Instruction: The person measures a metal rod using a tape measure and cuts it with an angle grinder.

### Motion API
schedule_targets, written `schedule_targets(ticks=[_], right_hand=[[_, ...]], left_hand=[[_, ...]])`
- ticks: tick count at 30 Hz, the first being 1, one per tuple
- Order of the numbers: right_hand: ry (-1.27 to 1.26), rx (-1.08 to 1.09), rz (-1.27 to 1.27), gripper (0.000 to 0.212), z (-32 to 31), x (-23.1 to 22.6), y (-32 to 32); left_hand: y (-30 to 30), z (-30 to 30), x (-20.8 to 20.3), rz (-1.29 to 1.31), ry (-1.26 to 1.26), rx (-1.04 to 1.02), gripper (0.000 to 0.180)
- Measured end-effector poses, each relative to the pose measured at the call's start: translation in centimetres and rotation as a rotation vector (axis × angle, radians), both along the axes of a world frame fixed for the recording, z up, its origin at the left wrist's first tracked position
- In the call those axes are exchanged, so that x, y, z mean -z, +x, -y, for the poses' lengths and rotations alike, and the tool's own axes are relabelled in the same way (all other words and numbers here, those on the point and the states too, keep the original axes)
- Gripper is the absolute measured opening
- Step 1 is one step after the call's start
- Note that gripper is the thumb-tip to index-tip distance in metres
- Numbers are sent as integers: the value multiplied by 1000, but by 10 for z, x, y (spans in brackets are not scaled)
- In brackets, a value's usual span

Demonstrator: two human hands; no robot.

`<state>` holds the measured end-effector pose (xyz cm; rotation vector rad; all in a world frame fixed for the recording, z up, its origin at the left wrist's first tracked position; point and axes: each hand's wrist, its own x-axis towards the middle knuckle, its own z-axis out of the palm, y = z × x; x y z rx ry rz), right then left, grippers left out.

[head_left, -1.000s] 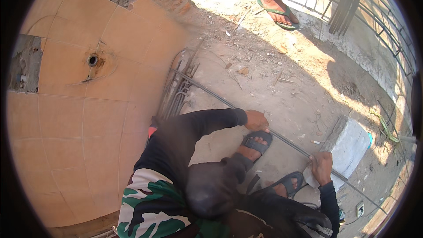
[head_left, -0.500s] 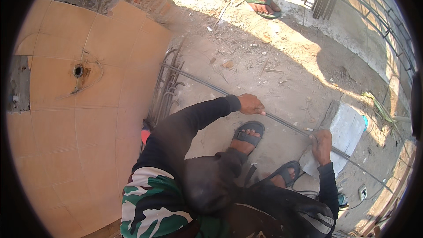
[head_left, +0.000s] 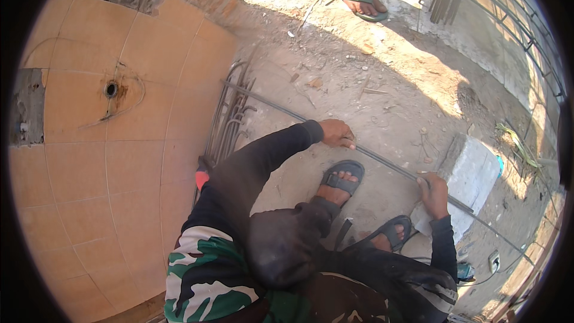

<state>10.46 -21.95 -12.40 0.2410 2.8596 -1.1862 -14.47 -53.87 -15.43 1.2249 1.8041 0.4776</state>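
Observation:
Thin steel rebar rods [head_left: 388,164] lie side by side across the space in front of me, running from the tiled wall down to the right. My left hand [head_left: 338,133] is closed around them near their middle. Farther right, my right hand [head_left: 434,194] grips the same rods, its thumb on top, beside a pale concrete block [head_left: 473,170]. One rod end shows just past the right hand, over the block. A longer thin rod continues beyond it to the lower right.
Bent rebar pieces [head_left: 230,110] lie along the orange tiled wall [head_left: 137,167]. Another person's foot in a green flip-flop [head_left: 360,5] stands at the far side. A rebar cage [head_left: 523,30] fills the upper right. At the lower right are a teal tool [head_left: 465,272] and a power socket [head_left: 494,261].
My view has shifted slightly. Both hands have moved a little to the left over the ground, still gripping the rods.

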Motion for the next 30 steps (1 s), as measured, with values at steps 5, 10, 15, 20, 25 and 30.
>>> schedule_targets(ticks=[5, 10, 15, 20, 25, 30], right_hand=[[-42, -48, 71, 18, 2, 2, -4], [80, -22, -28, 18, 19, 15, 1], [168, -19, 14, 27, 24, 4, -10], [218, -67, -132, 25, 14, 10, 0], [455, -130, -332, 16, -2, 22, 41], [534, -191, -498, 15, 24, 9, 16]], left_hand=[[-10, 10, 8, 59, -75, 84, 47], [-28, 15, -1, 257, -197, 4, 46], [-44, 7, -12, 299, -261, -22, 37], [-25, 1, -27, 424, -396, -252, 26], [-14, -11, -8, 506, -320, -324, 26], [-23, 32, -3, 445, -319, -293, 29]])
